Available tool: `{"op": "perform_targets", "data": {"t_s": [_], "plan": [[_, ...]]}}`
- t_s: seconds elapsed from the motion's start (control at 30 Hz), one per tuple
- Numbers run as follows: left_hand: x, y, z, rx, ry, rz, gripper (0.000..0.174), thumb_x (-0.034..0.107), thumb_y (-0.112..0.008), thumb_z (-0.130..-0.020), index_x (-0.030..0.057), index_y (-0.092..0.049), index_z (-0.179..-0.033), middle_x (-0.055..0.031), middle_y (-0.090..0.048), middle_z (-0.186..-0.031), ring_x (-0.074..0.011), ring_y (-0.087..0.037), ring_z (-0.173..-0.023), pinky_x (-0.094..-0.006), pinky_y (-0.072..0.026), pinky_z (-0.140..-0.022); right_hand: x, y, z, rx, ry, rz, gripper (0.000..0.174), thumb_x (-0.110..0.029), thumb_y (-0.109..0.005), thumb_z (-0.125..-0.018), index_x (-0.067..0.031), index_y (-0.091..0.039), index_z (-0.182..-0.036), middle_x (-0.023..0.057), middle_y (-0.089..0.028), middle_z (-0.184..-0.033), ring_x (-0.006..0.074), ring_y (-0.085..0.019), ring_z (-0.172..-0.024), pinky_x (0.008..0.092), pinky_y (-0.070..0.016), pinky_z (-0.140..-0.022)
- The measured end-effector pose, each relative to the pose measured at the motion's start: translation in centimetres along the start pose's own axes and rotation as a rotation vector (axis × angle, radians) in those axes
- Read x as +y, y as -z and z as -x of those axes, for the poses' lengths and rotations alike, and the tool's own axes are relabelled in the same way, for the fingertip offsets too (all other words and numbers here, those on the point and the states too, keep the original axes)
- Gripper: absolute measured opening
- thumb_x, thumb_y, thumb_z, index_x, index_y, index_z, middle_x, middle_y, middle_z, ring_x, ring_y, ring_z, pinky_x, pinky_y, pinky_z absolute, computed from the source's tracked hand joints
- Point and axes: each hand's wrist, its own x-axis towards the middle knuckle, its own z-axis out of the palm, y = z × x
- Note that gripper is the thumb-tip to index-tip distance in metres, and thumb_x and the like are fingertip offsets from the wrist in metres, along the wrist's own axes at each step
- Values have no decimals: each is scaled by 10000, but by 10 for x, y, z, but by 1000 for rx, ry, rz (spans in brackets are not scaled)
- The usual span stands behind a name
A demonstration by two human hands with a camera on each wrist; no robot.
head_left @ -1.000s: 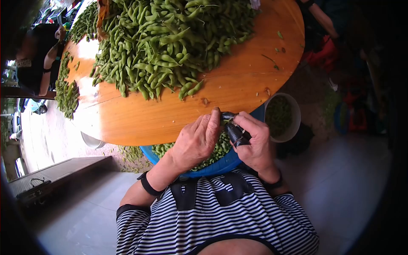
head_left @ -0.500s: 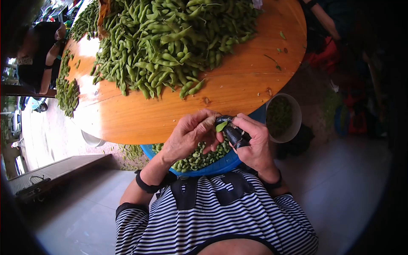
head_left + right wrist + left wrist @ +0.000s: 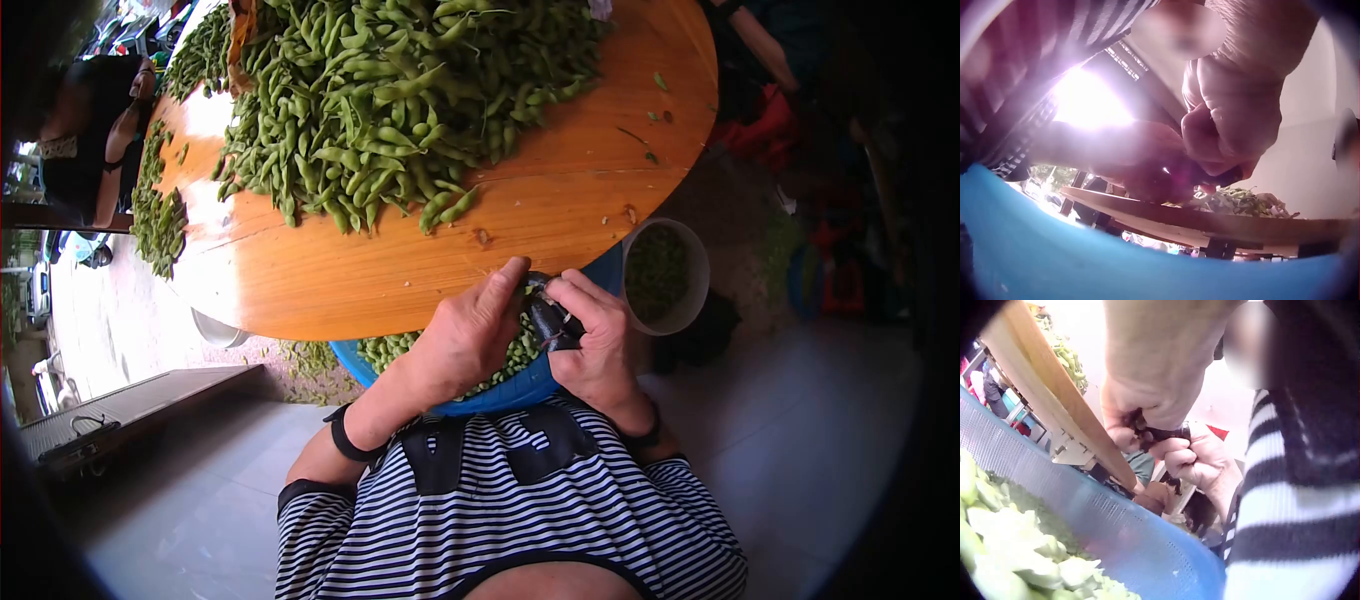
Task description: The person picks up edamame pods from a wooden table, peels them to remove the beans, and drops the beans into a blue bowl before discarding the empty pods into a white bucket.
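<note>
In the head view, the left hand (image 3: 465, 345) is at the tip of a black shiny object (image 3: 550, 322), its fingers bent around a pod (image 3: 530, 289) of which only a green sliver shows. Curled fingers of the right hand (image 3: 600, 350) grip the black object; its exact shape is partly hidden. Both hands meet above a blue basin (image 3: 540, 382) of green beans (image 3: 385, 350). The left wrist view shows the hands nearly touching, the dark object (image 3: 1169, 432) between them.
A big heap of green pods (image 3: 370, 110) covers much of the round wooden table (image 3: 560, 220). Smaller pods (image 3: 158, 225) lie along its left edge. A white bucket (image 3: 700, 285) stands right of the hands. Another person's arm (image 3: 120, 150) shows at left, another (image 3: 760, 45) at upper right.
Half a second ago a green pod showed clearly between the hands; now mostly the left hand covers that spot. The left hand has turned and moved slightly right. The right hand has hardly moved.
</note>
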Motion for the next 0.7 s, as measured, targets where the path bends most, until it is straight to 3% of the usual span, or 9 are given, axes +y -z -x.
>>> {"op": "perform_targets", "data": {"t_s": [0.1,0.17,0.23,0.3,0.37,0.43,0.5,0.63,0.7], "plan": [[3,3,0,-28,106,220,575,-99,-534,-810,-18,-397,-1363,-192,-647,-854,-327,-662,-753,-363,-533,-670,4,-3,1,62,62,13,283,74,-554,-641,39,-565,-922,152,-521,-801,333,-561,-695,348,-452,-622],[6,8,-1,-46,173,330,571,-100,-530,-816,-1,-407,-1365,-177,-659,-864,-310,-672,-774,-358,-534,-686,6,6,-1,23,4,-23,256,53,-536,-651,33,-560,-905,140,-504,-784,301,-545,-674,331,-443,-612],[13,16,-2,-256,268,501,545,-74,-559,-836,34,-439,-1357,-132,-692,-911,-258,-688,-826,-340,-539,-730,13,28,1,91,-22,58,235,16,-506,-653,29,-554,-882,123,-481,-755,243,-514,-663,305,-431,-617],[9,22,1,-311,194,360,476,-54,-581,-844,54,-516,-1303,-101,-711,-947,-233,-693,-861,-315,-539,-760,24,62,4,180,-84,128,234,43,-487,-630,42,-545,-857,135,-490,-766,259,-516,-673,297,-445,-648],[2,31,-6,-253,-14,227,345,-8,-614,-853,53,-611,-1192,-99,-713,-950,-220,-693,-848,-319,-543,-751,39,100,12,117,-177,376,311,87,-497,-638,66,-571,-940,199,-583,-873,355,-598,-793,337,-472,-712],[-3,37,-18,51,190,-52,267,-7,-621,-827,68,-659,-1081,-110,-677,-872,-273,-672,-809,-350,-535,-694,44,115,17,136,-256,625,366,84,-533,-653,58,-581,-1016,232,-608,-948,413,-603,-887,383,-480,-757],[-15,42,-35,196,200,-407,266,-23,-620,-801,64,-655,-1050,-111,-614,-864,-301,-631,-766,-360,-510,-657,44,109,15,166,-214,629,384,83,-544,-655,54,-580,-1037,235,-608,-957,424,-597,-900,395,-479,-766],[-26,36,-41,209,130,-500,238,-15,-636,-791,54,-642,-1019,-118,-554,-884,-315,-595,-733,-372,-484,-632,24,77,-3,220,-31,468,371,81,-542,-668,39,-595,-1033,212,-615,-904,405,-611,-853,379,-485,-754],[-23,34,-40,248,67,-361,219,-9,-648,-788,51,-631,-998,-121,-546,-919,-308,-594,-712,-361,-483,-624,22,56,-9,170,-98,201,361,82,-521,-671,33,-601,-1019,189,-621,-854,357,-632,-800,352,-489,-737]]}}
